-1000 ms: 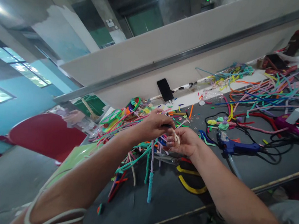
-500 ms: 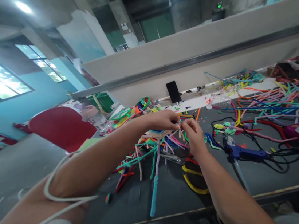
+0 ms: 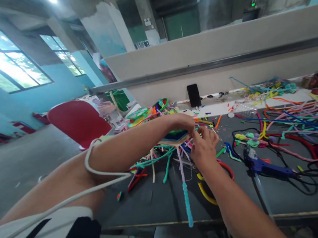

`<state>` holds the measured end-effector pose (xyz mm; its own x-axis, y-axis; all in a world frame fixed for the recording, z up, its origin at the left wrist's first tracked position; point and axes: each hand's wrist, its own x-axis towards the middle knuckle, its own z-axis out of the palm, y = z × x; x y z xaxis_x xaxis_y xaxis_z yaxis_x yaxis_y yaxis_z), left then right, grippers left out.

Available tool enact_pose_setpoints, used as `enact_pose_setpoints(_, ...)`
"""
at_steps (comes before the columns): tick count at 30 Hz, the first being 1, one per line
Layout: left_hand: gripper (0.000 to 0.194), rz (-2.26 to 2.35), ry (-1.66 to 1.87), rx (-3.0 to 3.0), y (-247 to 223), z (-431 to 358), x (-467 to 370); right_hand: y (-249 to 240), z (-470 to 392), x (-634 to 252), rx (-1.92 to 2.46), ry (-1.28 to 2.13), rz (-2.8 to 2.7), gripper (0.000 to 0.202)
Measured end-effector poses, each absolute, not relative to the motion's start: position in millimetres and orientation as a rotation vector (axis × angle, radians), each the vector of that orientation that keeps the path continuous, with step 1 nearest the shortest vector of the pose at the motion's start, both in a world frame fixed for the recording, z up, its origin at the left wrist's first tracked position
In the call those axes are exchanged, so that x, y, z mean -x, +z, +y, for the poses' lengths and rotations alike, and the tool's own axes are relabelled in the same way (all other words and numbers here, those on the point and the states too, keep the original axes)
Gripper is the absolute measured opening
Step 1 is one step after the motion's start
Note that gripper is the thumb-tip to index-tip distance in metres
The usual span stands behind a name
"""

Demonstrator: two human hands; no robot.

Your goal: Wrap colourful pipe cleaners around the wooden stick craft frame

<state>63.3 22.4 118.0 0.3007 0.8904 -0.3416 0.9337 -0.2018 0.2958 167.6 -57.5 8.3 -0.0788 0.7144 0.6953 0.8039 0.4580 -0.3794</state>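
Note:
My left hand [image 3: 184, 123] bends down over a layered piece [image 3: 175, 137] with a dark blue band and a tan rim, its fingertips mostly hidden. Closed at the fingers, my right hand [image 3: 205, 143] meets the left at the piece's right edge; what lies between the fingertips is too small to tell. From under the piece a lilac strand with a fuzzy light-blue end [image 3: 188, 204] hangs toward the table's front edge. Teal pipe cleaners [image 3: 168, 166] spread out below the hands.
Right of my hands lies a blue glue gun [image 3: 270, 166] with black cables. A phone [image 3: 193, 95] leans against the partition. Heaped pipe cleaners [image 3: 308, 119] cover the right side. A red chair [image 3: 79, 121] stands at the left, and a yellow strip [image 3: 206, 193] lies near my right forearm.
The view has shifted, so the scene sits further right. The piece shows more of its dark blue band, my left wrist bends more, and the light-blue end has swung right.

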Motion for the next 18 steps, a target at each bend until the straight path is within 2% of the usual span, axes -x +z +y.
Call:
enact_pose_setpoints(4, 0.014, 1.592, -0.223, -1.993, 111.9, 26.7, -65.8, 8.6, -56.4, -168.7, 1.319, -0.164, -1.808, 0.031)
enact_pose_setpoints(11, 0.010, 1.436, -0.139, -1.903, 121.4, 15.7, -62.8, 5.8, -47.6, -178.7, 1.092, -0.113, -1.755, 0.011)
enact_pose_setpoints(18, 0.004, 1.373, -0.127, -1.975, 133.2, 5.6, -55.0, -4.7, -31.9, -179.4, 0.922, 0.308, -1.491, 0.012)
